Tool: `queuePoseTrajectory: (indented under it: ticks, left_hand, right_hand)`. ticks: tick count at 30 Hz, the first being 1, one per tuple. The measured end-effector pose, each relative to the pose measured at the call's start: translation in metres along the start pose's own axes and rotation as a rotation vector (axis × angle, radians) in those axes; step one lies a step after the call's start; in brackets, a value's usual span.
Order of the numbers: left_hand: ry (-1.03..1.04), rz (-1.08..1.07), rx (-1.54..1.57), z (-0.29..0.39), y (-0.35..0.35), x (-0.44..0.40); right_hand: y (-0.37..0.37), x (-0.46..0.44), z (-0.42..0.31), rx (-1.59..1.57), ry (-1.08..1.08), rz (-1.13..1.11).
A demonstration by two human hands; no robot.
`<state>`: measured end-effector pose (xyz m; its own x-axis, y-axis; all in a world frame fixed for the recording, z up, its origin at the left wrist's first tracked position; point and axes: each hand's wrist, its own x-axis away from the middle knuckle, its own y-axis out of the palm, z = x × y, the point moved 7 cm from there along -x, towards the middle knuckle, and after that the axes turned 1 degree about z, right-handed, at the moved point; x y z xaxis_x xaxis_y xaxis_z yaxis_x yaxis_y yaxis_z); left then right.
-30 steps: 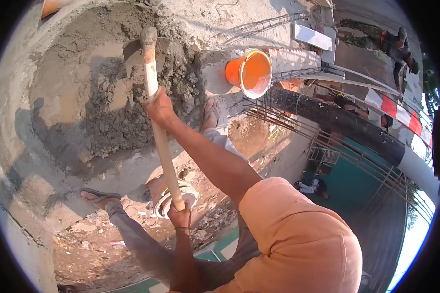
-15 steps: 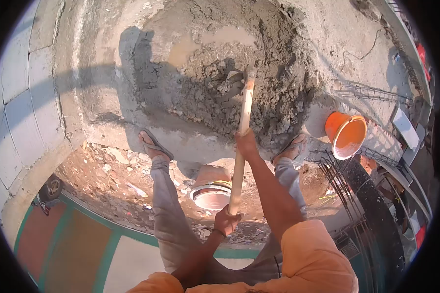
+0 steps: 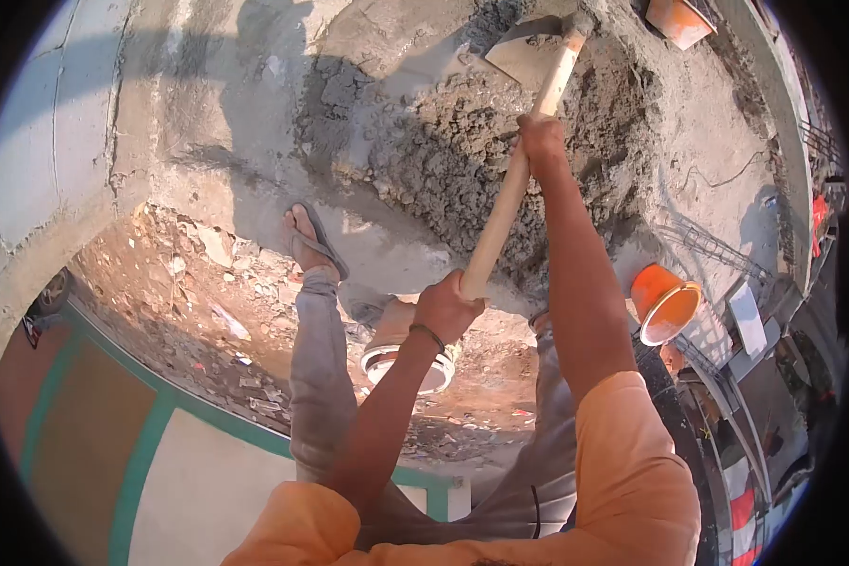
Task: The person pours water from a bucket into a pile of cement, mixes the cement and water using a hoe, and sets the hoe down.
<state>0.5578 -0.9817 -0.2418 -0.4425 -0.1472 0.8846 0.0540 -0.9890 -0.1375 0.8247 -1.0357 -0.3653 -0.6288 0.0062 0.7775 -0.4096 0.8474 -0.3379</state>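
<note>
Slanting across the upper middle of my head view, the hoe (image 3: 505,217) lies over the heap of wet mortar (image 3: 462,123), its blade at the far side; I cannot tell whether the edge touches the mix. Right hand (image 3: 541,143): fingers curled firmly around the handle, on the upper part toward the blade. Left hand (image 3: 446,307): wrapped just as firmly around the handle's near end, a dark band at the wrist. I read both grips as full, each on the hoe alone.

Just below the left hand, between the legs, I note a pale-rimmed bucket (image 3: 396,325), partly hidden by the forearm. An orange bucket (image 3: 646,288) sits right of the mortar, beside the right forearm; a second orange container (image 3: 679,21) is at the top edge. Left sandal (image 3: 319,241) rests on the concrete ledge, near the rubble (image 3: 193,292). Steel rebar (image 3: 717,241) lies farther right.
</note>
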Motion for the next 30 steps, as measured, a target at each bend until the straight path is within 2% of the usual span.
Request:
queuePoseTrajectory:
  ticks: [2,4,5,7,8,9,12,15,17,20,21,22,24,26,27,30]
  left_hand:
    - [-0.074,0.024,0.020,-0.024,-0.006,0.006]
    - [-0.136,0.029,0.079,-0.077,0.018,0.053]
    - [-0.181,0.063,0.102,-0.067,0.014,0.081]
    - [-0.334,-0.004,0.014,-0.076,0.029,0.110]
    - [-0.276,0.001,-0.046,-0.073,0.037,0.122]
    - [-0.276,0.000,-0.165,-0.073,0.048,0.137]
    - [-0.355,-0.188,-0.318,-0.088,0.089,0.195]
    - [-0.344,-0.282,-0.344,-0.122,0.125,0.244]
    - [-0.326,-0.283,-0.261,-0.132,0.134,0.249]
    - [-0.191,-0.258,-0.202,-0.110,0.119,0.211]
    - [-0.048,-0.242,-0.168,-0.104,0.111,0.187]
    - [0.095,-0.224,-0.136,-0.096,0.099,0.156]
    - [0.139,-0.198,-0.150,-0.059,0.055,0.083]
    - [0.335,-0.080,-0.176,-0.025,0.008,-0.005]
    - [0.385,-0.062,-0.193,-0.006,-0.018,-0.051]
    - [0.421,0.008,-0.257,0.040,-0.095,-0.156]
  right_hand:
    - [0.051,-0.024,0.048,0.119,0.160,-0.049]
    - [0.102,-0.017,0.150,0.427,0.196,-0.109]
    - [0.111,0.012,0.156,0.359,0.240,-0.199]
    - [0.091,0.066,0.165,0.179,0.366,-0.279]
    - [0.078,0.088,0.171,0.056,0.453,-0.277]
    - [0.063,0.106,0.182,-0.037,0.445,-0.261]
    - [0.006,0.168,0.231,-0.339,0.472,-0.222]
    - [-0.042,0.225,0.256,-0.238,0.464,-0.079]
    - [-0.064,0.239,0.235,-0.069,0.397,0.067]
    - [-0.080,0.212,0.168,-0.004,0.285,0.153]
    - [-0.082,0.201,0.135,-0.081,0.233,0.159]
    - [-0.082,0.184,0.099,-0.159,0.181,0.163]
    - [-0.077,0.144,0.029,-0.265,-0.035,0.204]
    - [-0.062,0.098,-0.041,-0.258,-0.189,0.218]
    - [-0.050,0.077,-0.078,-0.250,-0.291,0.294]
    - [-0.002,-0.017,-0.139,-0.205,-0.259,0.361]
